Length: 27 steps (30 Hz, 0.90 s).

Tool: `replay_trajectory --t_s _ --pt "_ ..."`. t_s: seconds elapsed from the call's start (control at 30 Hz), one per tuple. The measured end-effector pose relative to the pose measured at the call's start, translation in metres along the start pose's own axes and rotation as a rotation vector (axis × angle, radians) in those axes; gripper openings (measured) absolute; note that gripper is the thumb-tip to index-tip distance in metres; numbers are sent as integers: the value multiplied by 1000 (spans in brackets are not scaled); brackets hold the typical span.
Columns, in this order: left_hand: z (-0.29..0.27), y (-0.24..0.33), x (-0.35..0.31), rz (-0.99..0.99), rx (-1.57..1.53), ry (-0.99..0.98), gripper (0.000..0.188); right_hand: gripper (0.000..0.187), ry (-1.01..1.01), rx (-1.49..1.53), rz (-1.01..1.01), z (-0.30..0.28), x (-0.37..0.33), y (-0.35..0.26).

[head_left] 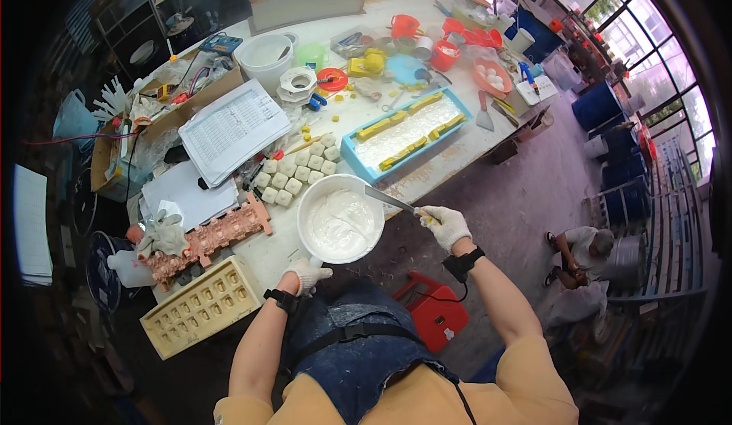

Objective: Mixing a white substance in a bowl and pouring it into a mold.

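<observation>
A white bucket point(303, 223) of thick white slurry point(341, 223) stands at the table's near edge. My left hand point(309, 274), in a whitish work glove, is closed at the bucket's near lower side; the exact hold is partly hidden. In my right hand point(444, 227), also gloved, is the handle of a metal spatula point(390, 199). Its flat blade points left, with its tip at the bucket's right rim. Beyond it lies a light-blue rectangular mould point(369, 175), filled with white material and edged by yellow strips point(402, 153).
Small cream blocks point(303, 173), a pinkish mould piece point(206, 240), a cream cavity mould point(200, 307) and papers point(235, 131) crowd the left. Red cups point(444, 55) and a scraper point(485, 112) lie farther back. A red stool point(438, 322) stands below; another person point(583, 253) sits at right.
</observation>
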<state>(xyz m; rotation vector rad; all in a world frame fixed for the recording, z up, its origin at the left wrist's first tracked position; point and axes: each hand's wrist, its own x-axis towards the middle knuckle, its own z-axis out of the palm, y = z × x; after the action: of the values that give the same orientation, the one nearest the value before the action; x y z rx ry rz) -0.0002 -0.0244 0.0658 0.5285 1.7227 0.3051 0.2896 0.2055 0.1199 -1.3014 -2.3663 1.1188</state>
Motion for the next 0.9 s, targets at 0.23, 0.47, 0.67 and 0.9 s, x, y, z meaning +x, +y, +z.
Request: replay_trajectory --t_s 0.23,0.47,0.67,0.9 --pt "-6 -9 1 5 -153 -72 51 26 -252 -342 -24 25 -88 -37" --pt "-26 14 -1 25 31 -68 40 20 -84 -592 -341 32 -19 -103" --pt "-31 42 -34 164 596 443 52 22 207 -796 -383 22 27 -113" --pt "-20 24 -28 121 546 602 39 28 -209 -615 226 58 -11 -47"
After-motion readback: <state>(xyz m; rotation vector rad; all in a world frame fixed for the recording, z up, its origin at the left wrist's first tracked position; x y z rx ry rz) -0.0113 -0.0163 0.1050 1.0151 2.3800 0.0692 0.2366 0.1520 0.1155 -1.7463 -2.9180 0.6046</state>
